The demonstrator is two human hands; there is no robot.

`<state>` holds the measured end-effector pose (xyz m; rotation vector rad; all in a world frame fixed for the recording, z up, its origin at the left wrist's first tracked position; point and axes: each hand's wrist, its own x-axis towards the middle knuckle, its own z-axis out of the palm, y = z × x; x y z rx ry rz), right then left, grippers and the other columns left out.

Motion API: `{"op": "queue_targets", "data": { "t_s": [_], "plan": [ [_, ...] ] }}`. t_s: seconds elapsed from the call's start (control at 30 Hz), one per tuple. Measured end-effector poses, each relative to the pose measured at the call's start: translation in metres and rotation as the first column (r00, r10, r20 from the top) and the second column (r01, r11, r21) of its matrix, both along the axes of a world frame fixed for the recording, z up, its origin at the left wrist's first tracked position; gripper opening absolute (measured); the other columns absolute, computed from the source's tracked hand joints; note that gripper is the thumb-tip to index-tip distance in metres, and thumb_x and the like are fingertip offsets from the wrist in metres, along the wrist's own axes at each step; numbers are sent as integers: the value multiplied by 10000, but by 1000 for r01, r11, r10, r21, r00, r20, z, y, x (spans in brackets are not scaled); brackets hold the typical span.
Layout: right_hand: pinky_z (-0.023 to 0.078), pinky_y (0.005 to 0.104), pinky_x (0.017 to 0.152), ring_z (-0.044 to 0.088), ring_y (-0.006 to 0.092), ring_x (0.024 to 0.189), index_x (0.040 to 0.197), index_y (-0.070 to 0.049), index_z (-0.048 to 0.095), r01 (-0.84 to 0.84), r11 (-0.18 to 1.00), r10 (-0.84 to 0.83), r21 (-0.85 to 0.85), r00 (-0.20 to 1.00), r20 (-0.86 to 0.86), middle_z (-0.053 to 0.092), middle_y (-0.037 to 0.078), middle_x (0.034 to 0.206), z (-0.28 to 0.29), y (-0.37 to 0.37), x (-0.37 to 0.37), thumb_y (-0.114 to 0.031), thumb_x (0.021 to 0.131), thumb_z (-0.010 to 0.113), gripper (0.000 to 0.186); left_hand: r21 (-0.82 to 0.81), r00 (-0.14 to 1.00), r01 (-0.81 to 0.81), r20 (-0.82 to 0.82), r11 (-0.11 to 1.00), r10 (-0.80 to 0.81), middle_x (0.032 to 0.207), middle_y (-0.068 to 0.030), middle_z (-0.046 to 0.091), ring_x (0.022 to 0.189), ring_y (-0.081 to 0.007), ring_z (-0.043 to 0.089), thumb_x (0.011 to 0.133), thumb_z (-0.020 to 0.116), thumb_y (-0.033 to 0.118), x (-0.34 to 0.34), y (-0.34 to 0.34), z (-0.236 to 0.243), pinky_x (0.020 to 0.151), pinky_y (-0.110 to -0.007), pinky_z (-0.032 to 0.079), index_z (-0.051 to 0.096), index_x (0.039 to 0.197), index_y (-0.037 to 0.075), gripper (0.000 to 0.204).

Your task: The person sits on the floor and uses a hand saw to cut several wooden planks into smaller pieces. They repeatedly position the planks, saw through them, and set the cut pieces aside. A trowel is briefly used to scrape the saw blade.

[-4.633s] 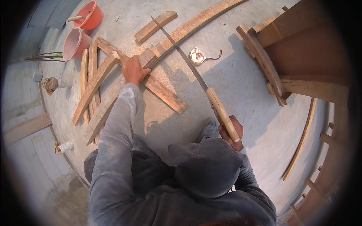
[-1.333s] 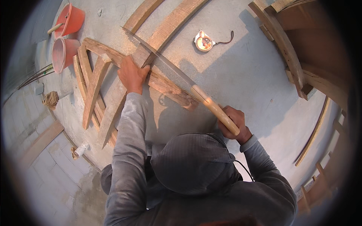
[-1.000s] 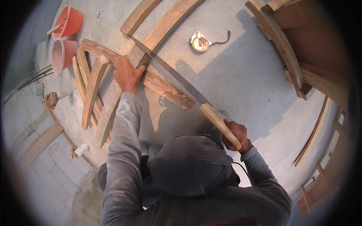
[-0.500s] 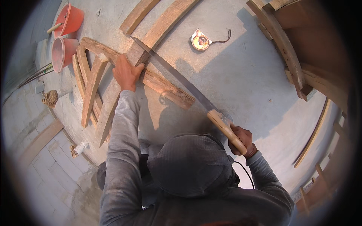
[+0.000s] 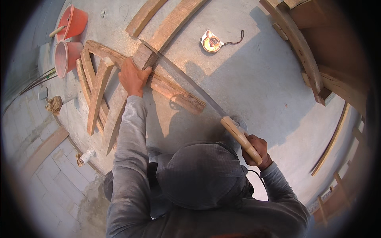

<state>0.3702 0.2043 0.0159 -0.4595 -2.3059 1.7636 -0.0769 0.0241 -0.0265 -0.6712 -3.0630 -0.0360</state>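
Below and right of center, the right hand (image 5: 256, 150) was closed round the grip of a saw (image 5: 203, 96) — which slanted up-left across a long plank (image 5: 174, 28). Left of center, the left hand (image 5: 134, 77) clasped that plank, though how fully was hard to tell.

Bare left hand (image 5: 134, 79) pressed down ahead; bare right hand (image 5: 257, 150) in a closed grip.
Left grey-sleeved arm (image 5: 133, 127) reaches nearly straight; right grey-sleeved arm (image 5: 279, 184) bends.
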Motion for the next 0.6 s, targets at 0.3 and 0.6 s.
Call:
{"op": "queue_targets", "data": {
  "t_s": [0.3,0.6],
  "plan": [
    [543,425,678,670,367,750,969,-21,625,-56,995,50,-86,997,-66,647,173,858,-33,-9,-245,-51,754,747,248,-29,998,-2,57,1000,4,994,-154,649,980,-363,625,601,864,348,0,1,1,812,-450,461,570,1046,39,617],
    [583,371,753,671,265,656,878,-57,595,-60,994,50,-90,993,-109,632,129,756,-14,11,-115,11,782,691,152,-14,1000,-3,8,1000,3,996,-161,652,1014,-364,619,622,862,353,4,2,-2,828,-468,450,565,997,47,568]
  ]
}}
